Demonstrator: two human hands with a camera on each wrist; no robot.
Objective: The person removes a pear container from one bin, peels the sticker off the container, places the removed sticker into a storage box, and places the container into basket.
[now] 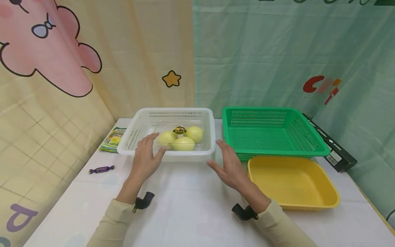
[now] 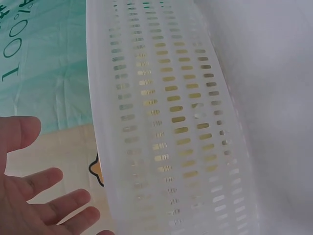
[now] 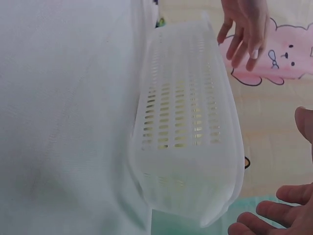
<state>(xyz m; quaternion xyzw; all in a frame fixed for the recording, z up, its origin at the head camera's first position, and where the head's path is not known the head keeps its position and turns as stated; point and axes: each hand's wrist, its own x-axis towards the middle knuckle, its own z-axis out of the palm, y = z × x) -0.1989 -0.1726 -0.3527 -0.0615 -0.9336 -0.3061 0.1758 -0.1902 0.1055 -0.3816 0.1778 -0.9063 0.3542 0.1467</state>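
A white slotted plastic basket [image 1: 188,157] stands at the back of the table, left of centre. Inside it lies a clear plastic box [image 1: 179,124] with a dark and gold label, holding 3 pale yellow-green round fruits [image 1: 183,144]. My left hand [image 1: 144,158], fingers spread, hovers over the basket's front left part, overlapping its rim in the head view. Fingers apart, my right hand [image 1: 229,167] is beside the basket's front right corner. Both hands hold nothing. Through the slots of the basket [image 2: 171,117] in the left wrist view, the yellow fruits show in part.
To the right stands a green slotted basket [image 1: 276,151], with a yellow tray [image 1: 293,202] in front of it. A long black box [image 1: 337,154] lies along the right edge. At left are a green and yellow packet [image 1: 111,140] and a purple wrapped candy [image 1: 102,169].
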